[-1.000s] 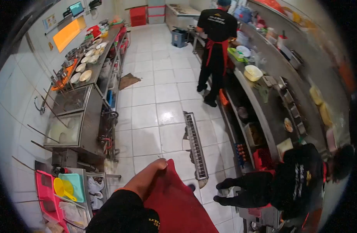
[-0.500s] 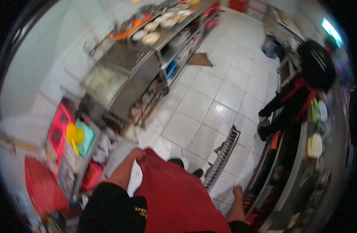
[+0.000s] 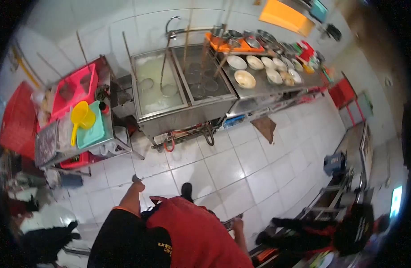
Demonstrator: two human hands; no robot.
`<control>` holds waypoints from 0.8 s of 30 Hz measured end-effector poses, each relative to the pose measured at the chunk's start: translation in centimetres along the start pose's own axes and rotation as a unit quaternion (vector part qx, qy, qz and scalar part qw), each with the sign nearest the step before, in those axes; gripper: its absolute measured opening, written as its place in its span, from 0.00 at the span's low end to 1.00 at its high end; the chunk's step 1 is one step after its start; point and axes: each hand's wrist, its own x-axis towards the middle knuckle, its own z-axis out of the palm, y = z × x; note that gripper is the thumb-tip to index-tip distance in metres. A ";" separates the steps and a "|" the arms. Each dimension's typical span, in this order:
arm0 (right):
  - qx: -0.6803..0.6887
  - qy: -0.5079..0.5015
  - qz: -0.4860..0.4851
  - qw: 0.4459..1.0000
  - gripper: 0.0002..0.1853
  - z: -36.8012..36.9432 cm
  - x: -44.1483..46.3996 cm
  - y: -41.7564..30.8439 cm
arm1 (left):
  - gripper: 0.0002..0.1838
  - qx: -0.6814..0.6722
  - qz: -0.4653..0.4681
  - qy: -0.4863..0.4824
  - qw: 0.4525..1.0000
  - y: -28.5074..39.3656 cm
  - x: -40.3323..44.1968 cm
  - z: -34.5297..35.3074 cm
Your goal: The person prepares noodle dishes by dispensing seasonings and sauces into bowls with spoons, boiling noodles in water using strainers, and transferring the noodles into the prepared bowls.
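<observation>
My left hand (image 3: 137, 184) hangs beside the red apron (image 3: 187, 228), over the tiled floor. It is small and its fingers are not distinct. To the apron's right, my right hand (image 3: 236, 223) is low near a floor drain (image 3: 230, 222), seen from above with its fingers unclear. Neither hand visibly touches a work surface. Ahead stands a steel boiler with two basins; cloudy liquid (image 3: 156, 76) fills the left one, and long-handled strainers (image 3: 208, 84) sit in the right one. Several bowls (image 3: 245, 79) stand on the counter at its right.
At left, a steel table (image 3: 62, 157) holds a yellow dipper (image 3: 82, 117), a turquoise tray (image 3: 93, 129) and a pink basket (image 3: 90, 91). A co-worker (image 3: 348, 232) is at lower right, another person (image 3: 47, 241) at lower left. Brown cardboard (image 3: 263, 128) lies on the floor.
The view has swung left, bringing the boiler and side table to the front. My right hand has come into view since the first frame. My left hand is now apart from the apron.
</observation>
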 end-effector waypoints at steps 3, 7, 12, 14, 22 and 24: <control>-0.122 -0.030 -0.120 0.985 0.16 -4.0 4.4 -16.6 | 0.13 0.290 0.183 0.056 0.938 9.3 -3.7 -7.0; -0.084 -0.064 -0.252 0.962 0.11 -6.8 17.6 -27.6 | 0.21 -0.120 0.185 0.214 0.952 18.2 -4.2 -14.5; 0.300 -0.105 -0.169 0.933 0.36 -10.5 27.0 -56.2 | 0.07 -0.477 0.170 0.300 0.808 23.7 -4.8 -24.0; 0.391 -0.184 -0.152 0.889 0.40 -10.5 29.8 -62.1 | 0.12 -0.510 0.148 0.308 0.790 26.4 -6.6 -30.9; 0.112 -0.243 -0.367 0.891 0.14 -6.8 39.8 -70.7 | 0.35 -0.393 0.182 0.602 0.671 35.3 -3.0 -51.9; -0.052 -0.225 -0.465 0.855 0.17 -8.2 40.1 -73.8 | 0.29 -0.355 0.164 0.674 0.627 36.5 -1.1 -52.8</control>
